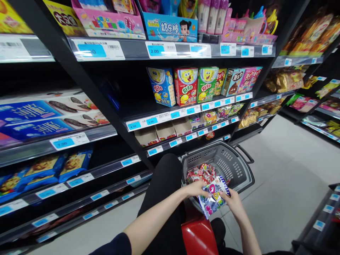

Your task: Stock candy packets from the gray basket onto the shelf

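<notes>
Between my two hands is a shiny blue and purple candy bag [212, 199], tilted, with grape pictures and colourful letters on its front. My left hand [197, 188] grips its left side, the thumb lying over the front. On the right edge, my right hand [231, 201] pinches the bag near its upper corner. Just beyond the bag stands a grey plastic shopping basket [225, 159] with dark handles. Red and white candy bags [203, 173] lie inside it, partly hidden by my left hand and the held bag.
Shelves rise ahead, with small cartoon boxes [186, 86], open cardboard trays [166, 131] and price tags [160, 49]. Blue biscuit packs [75, 164] lie at left. A red stool-like surface [199, 237] is below me. Grey tiled floor [281, 156] runs along the right.
</notes>
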### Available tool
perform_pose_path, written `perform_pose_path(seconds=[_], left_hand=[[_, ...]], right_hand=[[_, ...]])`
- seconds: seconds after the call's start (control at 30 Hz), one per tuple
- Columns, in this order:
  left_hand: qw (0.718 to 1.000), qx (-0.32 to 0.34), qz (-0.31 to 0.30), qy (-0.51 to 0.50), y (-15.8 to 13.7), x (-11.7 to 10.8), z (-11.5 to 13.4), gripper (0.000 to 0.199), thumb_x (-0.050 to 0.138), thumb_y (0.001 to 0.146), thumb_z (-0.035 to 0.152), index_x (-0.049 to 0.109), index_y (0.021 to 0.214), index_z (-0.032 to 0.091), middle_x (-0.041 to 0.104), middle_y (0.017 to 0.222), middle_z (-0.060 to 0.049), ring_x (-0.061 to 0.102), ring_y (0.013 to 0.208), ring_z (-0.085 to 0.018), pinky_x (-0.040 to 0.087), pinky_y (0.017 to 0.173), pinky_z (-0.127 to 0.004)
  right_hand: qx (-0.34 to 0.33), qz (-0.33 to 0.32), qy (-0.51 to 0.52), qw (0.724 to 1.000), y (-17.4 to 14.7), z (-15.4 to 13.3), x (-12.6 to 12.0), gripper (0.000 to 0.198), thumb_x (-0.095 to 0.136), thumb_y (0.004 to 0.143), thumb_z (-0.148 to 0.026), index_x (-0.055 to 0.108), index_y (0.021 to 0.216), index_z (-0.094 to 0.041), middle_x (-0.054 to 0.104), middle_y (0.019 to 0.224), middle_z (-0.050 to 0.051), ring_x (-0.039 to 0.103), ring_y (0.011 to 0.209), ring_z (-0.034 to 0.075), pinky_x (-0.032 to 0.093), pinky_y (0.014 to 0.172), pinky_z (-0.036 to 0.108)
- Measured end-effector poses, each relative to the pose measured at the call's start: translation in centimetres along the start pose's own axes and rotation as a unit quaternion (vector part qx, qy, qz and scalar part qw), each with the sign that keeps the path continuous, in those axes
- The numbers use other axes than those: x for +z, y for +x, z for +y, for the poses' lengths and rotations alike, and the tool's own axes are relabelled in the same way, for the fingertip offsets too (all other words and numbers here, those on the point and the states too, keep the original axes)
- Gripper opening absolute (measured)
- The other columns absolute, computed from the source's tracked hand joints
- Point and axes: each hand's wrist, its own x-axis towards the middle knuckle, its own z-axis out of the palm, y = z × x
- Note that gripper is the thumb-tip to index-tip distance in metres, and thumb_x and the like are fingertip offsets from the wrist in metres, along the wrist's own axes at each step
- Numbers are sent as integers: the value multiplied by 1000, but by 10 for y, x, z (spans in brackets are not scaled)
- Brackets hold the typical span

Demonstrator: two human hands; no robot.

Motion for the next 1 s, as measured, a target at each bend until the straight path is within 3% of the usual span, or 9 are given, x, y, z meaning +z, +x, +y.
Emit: perform_pose_path(seconds=[0.17,0.3,0.8,0.9,1.0], left_hand=[[995,61,12,81,4,1,-2,23,69,58,33,67,68,12,58,57,2,48,54,-10,36,54,-19],[996,56,5,70,6,3,-4,29,70,57,38,67,68,11,59,58,1,50,55,-12,37,52,-19],[998,40,-14,53,9,2,-3,33,70,56,39,65,70,10,58,59,1,50,54,-11,39,54,-20],[991,44,19,123,11,2,-5,28,68,59,36,66,71,11,60,62,1,53,59,-13,41,57,-21],[964,24,130,229,12,-5,-7,36,70,56,31,65,89,17,66,81,-2,58,78,-20,42,71,-25]], right_hand=[[0,46,-29,999,0,-2,9,36,67,57,-44,69,75,-13,71,68,6,62,68,26,47,61,33],[5,75,-78,994,1,-1,9,33,65,59,-44,69,68,-13,68,59,4,60,63,25,45,56,30],[-13,83,-120,989,4,2,9,44,58,64,-51,69,75,-10,69,62,7,60,60,23,45,53,27],[-22,94,-143,985,4,3,9,45,56,66,-51,68,79,-10,70,65,8,61,64,23,45,55,27],[-38,107,-188,975,3,7,15,46,49,72,-50,67,86,-11,70,72,9,62,69,24,45,58,27]])
